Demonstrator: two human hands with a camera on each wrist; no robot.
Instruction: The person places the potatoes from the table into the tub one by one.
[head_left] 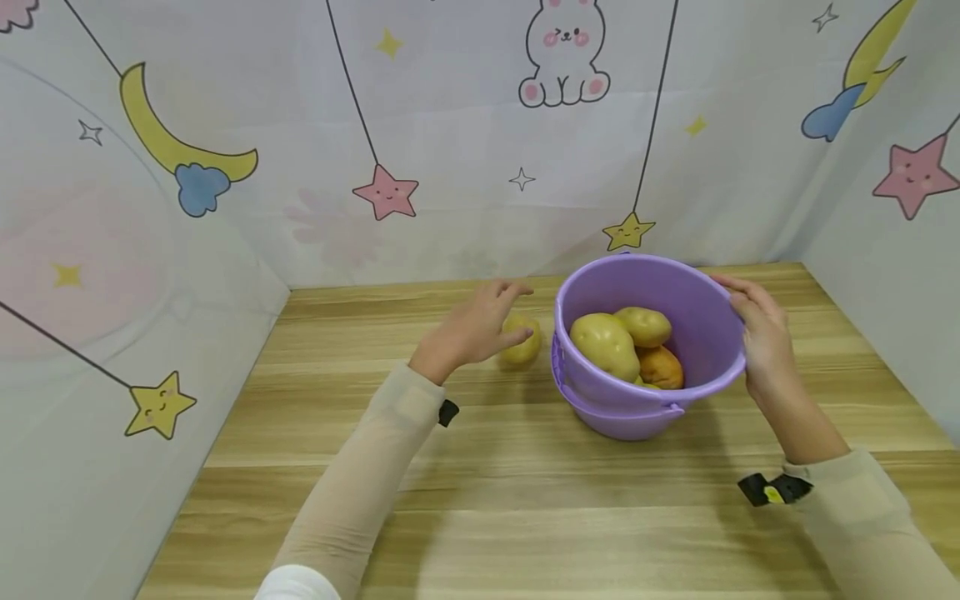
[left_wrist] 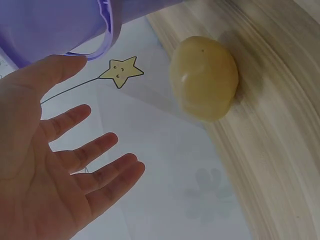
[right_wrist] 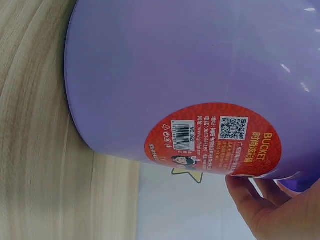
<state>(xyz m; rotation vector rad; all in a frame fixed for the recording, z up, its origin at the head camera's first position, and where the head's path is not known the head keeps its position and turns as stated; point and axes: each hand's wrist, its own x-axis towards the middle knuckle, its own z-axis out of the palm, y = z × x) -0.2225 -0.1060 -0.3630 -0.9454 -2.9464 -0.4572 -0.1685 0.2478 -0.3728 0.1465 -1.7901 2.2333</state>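
My left hand (head_left: 474, 329) hovers left of the purple bucket (head_left: 630, 408), its fingers spread and holding nothing. Just beyond its thumb, a smooth yellow potato (head_left: 522, 340) lies on the table, partly hidden by the hand. The left wrist view shows this potato (left_wrist: 204, 78) apart from the fingers (left_wrist: 95, 150). On the bucket's right side, my right hand (head_left: 765, 337) grips the rim, with the thumb near the inner edge and fingers outside. Inside the bucket are a large potato (head_left: 604, 345), a smaller potato (head_left: 643, 327) and an orange-brown fruit (head_left: 662, 367); something yellow beneath is mostly hidden.
The bucket's handle (head_left: 600, 406) hangs down along its near side. A red oval label (right_wrist: 212, 140) is stuck on its outer wall. Patterned white cloth (head_left: 465, 208) stands behind the wooden table (head_left: 510, 517) and along both sides.
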